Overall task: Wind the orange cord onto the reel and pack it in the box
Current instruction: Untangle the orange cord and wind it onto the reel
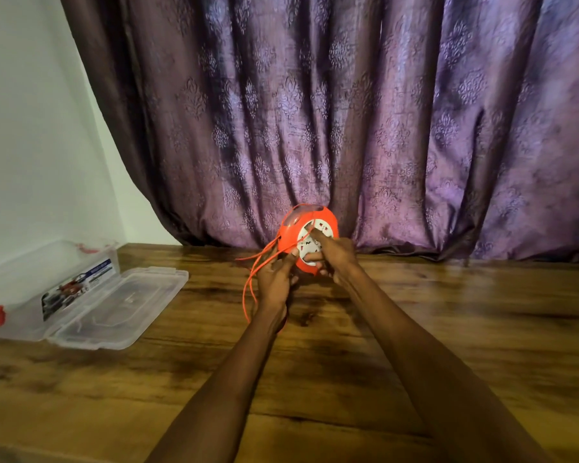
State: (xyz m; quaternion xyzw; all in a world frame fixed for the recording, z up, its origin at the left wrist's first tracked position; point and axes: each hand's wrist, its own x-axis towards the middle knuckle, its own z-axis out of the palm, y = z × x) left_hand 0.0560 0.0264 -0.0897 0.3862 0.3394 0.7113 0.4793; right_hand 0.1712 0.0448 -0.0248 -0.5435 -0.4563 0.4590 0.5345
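2 hands hold the orange reel (pixel 310 240) above the wooden table (pixel 415 329), in front of the purple curtain (pixel 348 111). The left hand (pixel 274 279) grips its lower left edge with curled fingers. The right hand (pixel 336 259) holds the white socket face, 1 finger stretched across it. Loose orange cord (pixel 252 279) hangs down beside the left wrist. The clear box (pixel 30 295) lies open at far left, its lid (pixel 121 305) flat on the table.

The scene is viewed by one head-worn camera, aimed forward and down; the fingers (pixel 310 259) are seen centrally, at arm's length ahead.
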